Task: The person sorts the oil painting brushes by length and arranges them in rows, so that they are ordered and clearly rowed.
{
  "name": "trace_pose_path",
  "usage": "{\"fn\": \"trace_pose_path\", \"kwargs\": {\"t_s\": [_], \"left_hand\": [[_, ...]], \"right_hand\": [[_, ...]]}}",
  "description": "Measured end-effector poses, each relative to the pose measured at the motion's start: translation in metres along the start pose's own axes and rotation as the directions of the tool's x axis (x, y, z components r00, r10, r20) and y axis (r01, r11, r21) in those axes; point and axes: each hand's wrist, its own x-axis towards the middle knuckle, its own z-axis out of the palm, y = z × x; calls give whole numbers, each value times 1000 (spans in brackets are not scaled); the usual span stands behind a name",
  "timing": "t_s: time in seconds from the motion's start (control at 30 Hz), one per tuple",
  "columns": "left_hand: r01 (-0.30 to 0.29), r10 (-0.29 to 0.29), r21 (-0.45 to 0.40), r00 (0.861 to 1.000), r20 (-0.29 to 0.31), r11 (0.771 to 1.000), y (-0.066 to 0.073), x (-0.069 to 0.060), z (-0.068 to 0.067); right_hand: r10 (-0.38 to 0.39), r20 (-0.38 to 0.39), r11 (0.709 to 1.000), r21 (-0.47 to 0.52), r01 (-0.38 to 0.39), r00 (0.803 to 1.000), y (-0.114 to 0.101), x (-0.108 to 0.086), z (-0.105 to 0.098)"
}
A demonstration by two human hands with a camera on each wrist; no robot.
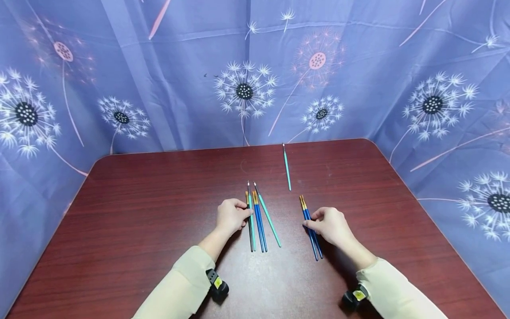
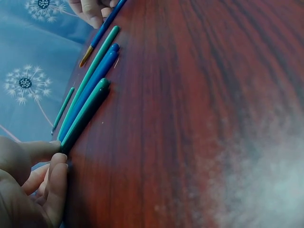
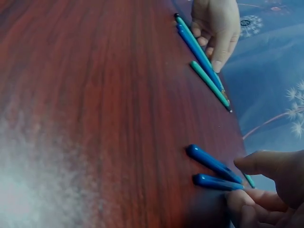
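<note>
My left hand (image 1: 232, 217) pinches a green paintbrush (image 1: 252, 226) and a dark-handled paintbrush (image 1: 250, 237) lying side by side, bristles away from me. Just right of them lie blue paintbrushes (image 1: 260, 228) with gold ferrules and a slanted green paintbrush (image 1: 270, 219). Over on the right, my right hand (image 1: 331, 226) holds two blue paintbrushes (image 1: 312, 235) between thumb and fingers; their handle ends (image 3: 213, 161) spread slightly apart in the right wrist view. From the left wrist, the thumb and fingertips (image 2: 58, 159) meet around the dark and green handles.
Farther back, a lone green paintbrush (image 1: 287, 170) lies near the rear edge of the reddish-brown wooden table (image 1: 159, 190). A blue-purple cloth (image 1: 179, 88) with dandelion prints hangs along the back and both sides.
</note>
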Motion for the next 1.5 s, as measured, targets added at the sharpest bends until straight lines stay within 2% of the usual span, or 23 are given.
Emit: {"fn": "trace_pose_path", "kwargs": {"t_s": [0.1,0.2,0.5,0.7,1.5], "left_hand": [[-1,1,0,1000,3,1000,0,0,1],[-4,4,3,1000,3,1000,0,1,1],[5,-5,-7,1000,10,1000,1,2,0],[18,-18,-2,1000,14,1000,3,1,-1],[22,-22,-2,999,24,1000,-1,0,-1]], "right_hand": [[-31,-40,996,-90,27,999,-1,0,1],[-30,-48,995,-99,25,998,-2,0,0],[-51,-96,996,-83,43,994,-3,3,-3],[-89,-127,995,-66,82,988,-13,6,-1],[-212,-129,977,3,215,969,-51,16,37]]}}
